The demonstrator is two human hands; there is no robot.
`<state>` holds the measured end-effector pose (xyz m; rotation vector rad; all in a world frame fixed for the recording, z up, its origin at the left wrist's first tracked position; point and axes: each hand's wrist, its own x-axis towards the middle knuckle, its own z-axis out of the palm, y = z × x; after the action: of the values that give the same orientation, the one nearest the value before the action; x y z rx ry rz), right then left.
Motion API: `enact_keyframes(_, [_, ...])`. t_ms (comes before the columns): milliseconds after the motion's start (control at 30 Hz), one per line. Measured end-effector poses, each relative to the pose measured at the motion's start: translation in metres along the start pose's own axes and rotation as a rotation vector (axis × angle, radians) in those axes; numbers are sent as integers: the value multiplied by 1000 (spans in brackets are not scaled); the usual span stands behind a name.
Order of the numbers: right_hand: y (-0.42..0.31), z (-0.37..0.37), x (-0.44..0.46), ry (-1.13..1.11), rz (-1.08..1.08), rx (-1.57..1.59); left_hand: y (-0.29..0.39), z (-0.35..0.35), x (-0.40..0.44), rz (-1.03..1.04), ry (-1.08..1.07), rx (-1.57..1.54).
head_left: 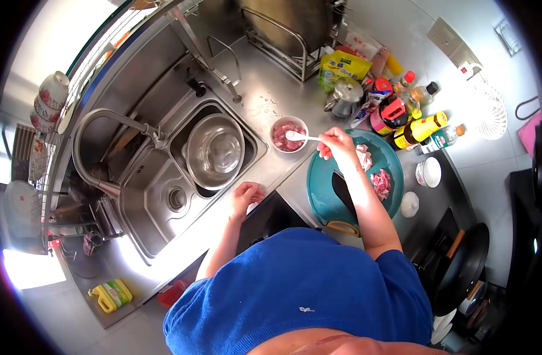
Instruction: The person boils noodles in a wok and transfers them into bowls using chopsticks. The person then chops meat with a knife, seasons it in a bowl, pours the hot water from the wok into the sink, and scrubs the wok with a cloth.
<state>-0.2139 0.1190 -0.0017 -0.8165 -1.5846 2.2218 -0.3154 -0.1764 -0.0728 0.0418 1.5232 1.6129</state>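
My right hand [337, 144] pinches the handle of a white spoon [304, 137], whose head is over a small white bowl [281, 148] of pieces of raw meat [287, 134]. Below my right forearm lies a round teal cutting board [321, 192]. On it are a dark-bladed cleaver [343, 192], pale fatty pieces [364, 155] and a pile of red sliced meat [380, 183]. My left hand [247, 194] is at the counter's front edge beside the sink, its fingers loosely curled together with nothing visible in them.
A steel basin [215, 151] sits in the right bowl of the sink [155, 195]. Behind the board stand several sauce bottles [410, 133], a lidded steel pot [347, 94] and a yellow pouch [342, 68]. A patterned bowl [428, 172], a white lid [409, 204] and a black pan [463, 269] are at right.
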Motion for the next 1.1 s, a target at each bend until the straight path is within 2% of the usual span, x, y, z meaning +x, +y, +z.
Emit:
enact_keyframes(300, [6, 12, 3, 55, 37, -45, 14, -13, 11, 21, -61, -10])
enact_keyframes(467, [6, 12, 0, 139, 3, -56, 27, -11, 21, 105, -65, 58])
enact_keyframes(800, [6, 6, -9, 130, -71, -36, 38, -8, 29, 96, -99, 102])
enact_keyframes(933, [-6, -10, -35, 222, -109, -36, 39, -6, 29, 134, -59, 130])
enact_keyframes(1100, [-20, -67, -109, 435, -196, 151, 48, 7, 47, 249, -51, 241])
